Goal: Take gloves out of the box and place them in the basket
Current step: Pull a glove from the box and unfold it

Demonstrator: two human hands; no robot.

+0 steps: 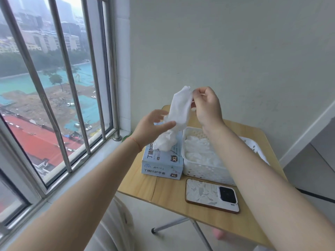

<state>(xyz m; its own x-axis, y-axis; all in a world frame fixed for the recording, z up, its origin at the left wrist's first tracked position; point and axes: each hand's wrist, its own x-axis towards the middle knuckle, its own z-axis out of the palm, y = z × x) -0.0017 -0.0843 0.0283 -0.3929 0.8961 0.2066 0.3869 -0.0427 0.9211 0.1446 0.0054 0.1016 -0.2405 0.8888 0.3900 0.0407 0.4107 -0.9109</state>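
A white glove (178, 111) hangs stretched above the light blue glove box (163, 164), its lower end bunched at the box opening. My right hand (206, 104) pinches the glove's top end, raised over the table. My left hand (154, 124) is beside the glove's lower part with fingers extended, thumb and fingertips touching it. To the right of the box stands a white perforated basket (204, 172) with several white gloves (199, 151) lying in it.
A phone (211, 195) in a pale patterned case lies face down on the small wooden folding table (168, 192), in front of the basket. A barred window (59, 84) runs along the left. A pale wall stands behind the table.
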